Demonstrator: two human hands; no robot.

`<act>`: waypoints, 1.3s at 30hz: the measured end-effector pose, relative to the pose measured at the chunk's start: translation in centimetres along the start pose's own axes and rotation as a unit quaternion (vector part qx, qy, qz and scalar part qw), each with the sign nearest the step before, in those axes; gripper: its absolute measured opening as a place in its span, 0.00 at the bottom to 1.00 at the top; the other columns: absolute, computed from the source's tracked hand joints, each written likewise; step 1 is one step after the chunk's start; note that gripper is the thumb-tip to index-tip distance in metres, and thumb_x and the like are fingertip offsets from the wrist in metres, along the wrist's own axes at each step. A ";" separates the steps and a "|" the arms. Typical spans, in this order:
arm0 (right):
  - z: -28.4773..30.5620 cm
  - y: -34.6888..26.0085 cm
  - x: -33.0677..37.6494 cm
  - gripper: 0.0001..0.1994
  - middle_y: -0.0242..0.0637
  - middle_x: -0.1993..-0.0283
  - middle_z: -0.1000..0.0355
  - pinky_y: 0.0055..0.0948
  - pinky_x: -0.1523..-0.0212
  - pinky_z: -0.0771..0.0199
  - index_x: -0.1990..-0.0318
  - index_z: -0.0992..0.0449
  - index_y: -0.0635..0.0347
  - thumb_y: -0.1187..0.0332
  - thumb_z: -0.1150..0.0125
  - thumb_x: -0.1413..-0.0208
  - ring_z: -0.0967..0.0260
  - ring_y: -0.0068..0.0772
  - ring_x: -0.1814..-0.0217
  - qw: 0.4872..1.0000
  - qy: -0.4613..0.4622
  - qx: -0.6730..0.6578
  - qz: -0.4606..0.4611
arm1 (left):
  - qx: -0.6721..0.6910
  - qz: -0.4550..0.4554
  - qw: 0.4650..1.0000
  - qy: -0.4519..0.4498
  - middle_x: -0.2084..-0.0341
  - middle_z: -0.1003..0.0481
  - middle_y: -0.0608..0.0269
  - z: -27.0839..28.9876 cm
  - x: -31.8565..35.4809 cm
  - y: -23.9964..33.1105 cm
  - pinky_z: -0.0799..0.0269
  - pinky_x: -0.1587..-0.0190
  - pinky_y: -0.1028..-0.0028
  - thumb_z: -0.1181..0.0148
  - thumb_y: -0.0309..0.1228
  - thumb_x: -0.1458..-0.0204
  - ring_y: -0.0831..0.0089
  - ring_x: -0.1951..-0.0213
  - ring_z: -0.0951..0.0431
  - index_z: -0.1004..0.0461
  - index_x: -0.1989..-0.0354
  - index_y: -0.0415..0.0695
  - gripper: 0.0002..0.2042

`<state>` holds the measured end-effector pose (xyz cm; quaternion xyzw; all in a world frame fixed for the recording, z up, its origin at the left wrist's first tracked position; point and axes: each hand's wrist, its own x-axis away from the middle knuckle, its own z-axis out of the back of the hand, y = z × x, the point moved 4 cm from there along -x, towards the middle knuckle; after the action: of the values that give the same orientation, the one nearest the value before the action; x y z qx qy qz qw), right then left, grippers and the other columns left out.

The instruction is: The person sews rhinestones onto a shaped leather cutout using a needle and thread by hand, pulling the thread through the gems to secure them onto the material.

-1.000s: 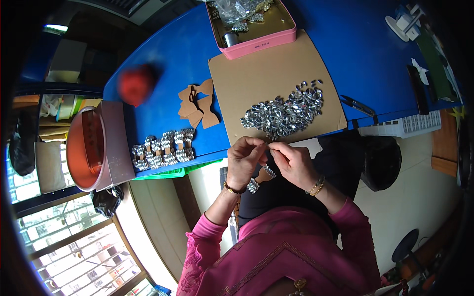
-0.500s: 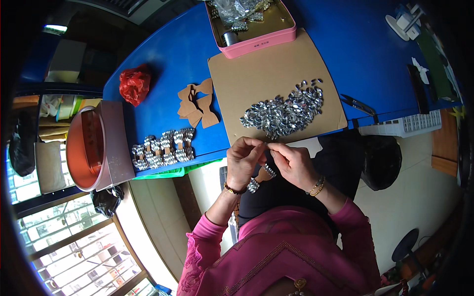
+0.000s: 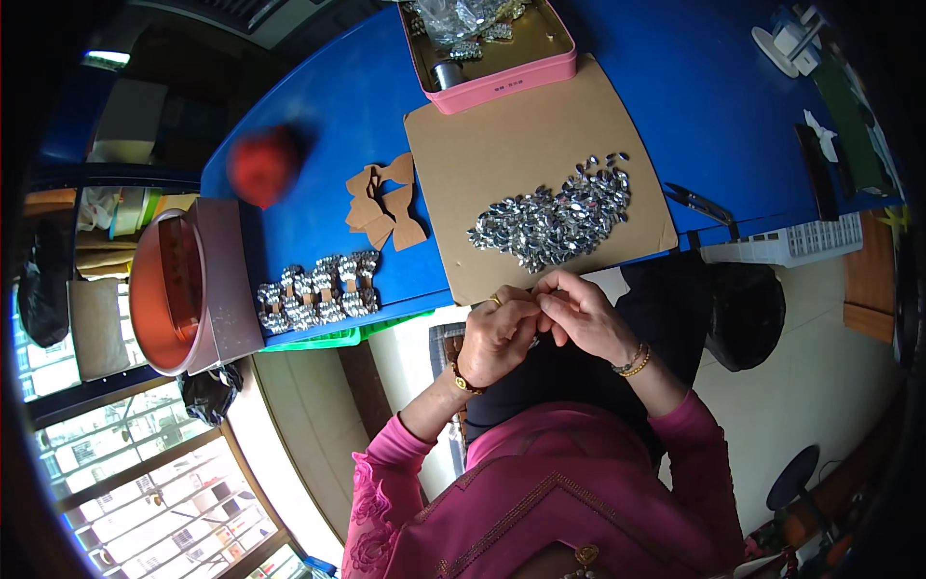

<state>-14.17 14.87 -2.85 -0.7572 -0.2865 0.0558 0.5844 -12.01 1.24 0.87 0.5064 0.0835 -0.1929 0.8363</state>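
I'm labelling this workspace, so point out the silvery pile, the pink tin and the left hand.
Silvery pile (image 3: 555, 224), head view: middle of the heap.
Pink tin (image 3: 482, 95), head view: its near wall.
Left hand (image 3: 495, 340), head view: back of the hand.

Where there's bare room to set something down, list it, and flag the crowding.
Bare: the cardboard between the pink tin and the silver gem pile; the blue table between the cardboard and the white device. Crowded: the cardboard's lower part, under that pile, and the table's near left edge, lined with silver-studded pieces.
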 end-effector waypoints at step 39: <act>-0.3 -1.0 0.1 0.02 0.32 0.84 0.35 0.20 0.83 0.39 0.65 0.31 0.63 0.76 0.45 0.45 0.36 0.18 0.84 0.937 0.140 0.247 0.203 | 0.160 0.213 0.961 0.070 0.74 0.25 0.66 0.8 -1.9 -4.0 0.30 0.77 0.76 0.42 0.22 0.50 0.75 0.77 0.25 0.27 0.69 0.38 0.02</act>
<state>-14.34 14.79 -1.78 -0.6309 -0.0195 0.1355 0.7637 -15.37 -0.63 -1.41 0.6516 0.0006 0.0147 0.7584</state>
